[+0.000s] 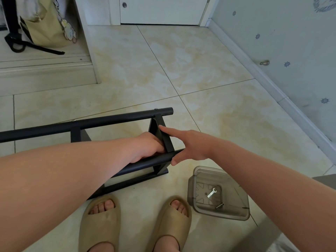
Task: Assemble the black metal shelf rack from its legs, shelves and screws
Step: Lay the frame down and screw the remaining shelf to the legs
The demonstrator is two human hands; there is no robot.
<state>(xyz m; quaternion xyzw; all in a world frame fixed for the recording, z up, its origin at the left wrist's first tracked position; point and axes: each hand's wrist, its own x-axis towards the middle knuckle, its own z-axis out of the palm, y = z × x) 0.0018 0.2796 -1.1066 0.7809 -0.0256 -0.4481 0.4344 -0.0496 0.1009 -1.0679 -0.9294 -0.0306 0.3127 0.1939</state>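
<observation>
Wrench and screw are lying in the near tub while the left grip is clutching the floor-laid rack by its end shelf and the right grip, fingers straight, is touching it, likely risking a pinch if a loose joint is shifting.

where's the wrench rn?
Head view, lower right: the wrench lies flat in the bottom of the clear grey container on the floor, just right of the right slipper, a screw beside it, the black rack up-left.
</observation>
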